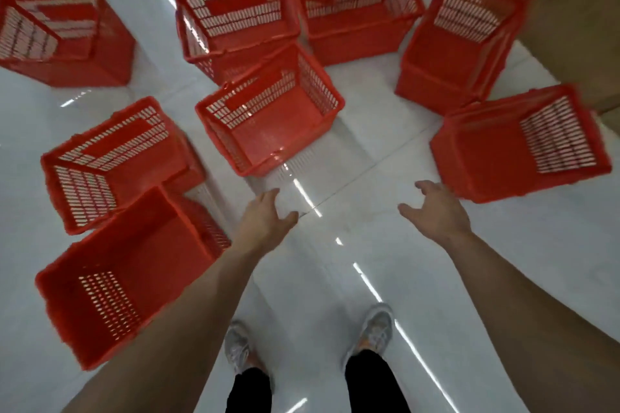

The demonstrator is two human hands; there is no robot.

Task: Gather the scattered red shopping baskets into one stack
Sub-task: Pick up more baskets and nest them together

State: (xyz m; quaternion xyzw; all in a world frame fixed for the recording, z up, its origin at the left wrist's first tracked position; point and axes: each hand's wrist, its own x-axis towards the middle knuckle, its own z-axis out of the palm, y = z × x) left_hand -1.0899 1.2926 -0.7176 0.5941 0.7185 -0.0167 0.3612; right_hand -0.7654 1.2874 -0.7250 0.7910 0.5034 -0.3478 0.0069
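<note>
Several red shopping baskets stand scattered on a white tiled floor, none of them nested. The nearest middle basket (270, 114) sits just ahead of my hands. Another basket (124, 275) lies at my lower left, and one basket (516, 144) stands at the right. My left hand (265, 216) reaches forward with fingers apart, holding nothing, a short way below the middle basket. My right hand (436, 208) is also spread and empty, its fingertips close to the right basket's near corner.
More red baskets stand at the far left (63, 37), the back middle (235, 20) and the back right (463, 40). A beige wall or cabinet (570, 27) borders the right. My feet in grey shoes (375, 332) stand on the glossy floor (335, 278).
</note>
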